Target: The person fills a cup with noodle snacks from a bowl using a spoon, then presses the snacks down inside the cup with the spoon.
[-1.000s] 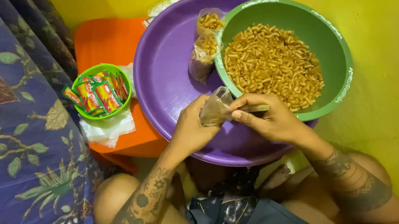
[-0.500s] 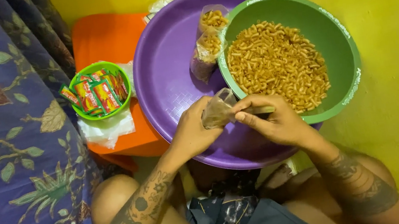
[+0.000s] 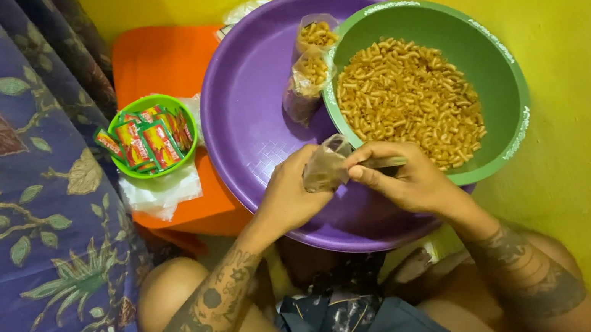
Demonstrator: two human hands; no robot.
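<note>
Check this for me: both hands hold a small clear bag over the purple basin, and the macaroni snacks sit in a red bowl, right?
Not quite: the head view shows the macaroni snacks in a green bowl, not a red one. Both the left hand and the right hand do hold the small clear bag over the purple basin.

Left hand [image 3: 291,199] and right hand [image 3: 407,179]: both bare, no rings or sleeves. Dark tattoos of floral and geometric motifs cover both forearms below each grip. Bare knees flank dark blue-grey shorts [image 3: 357,331] between them.
</note>
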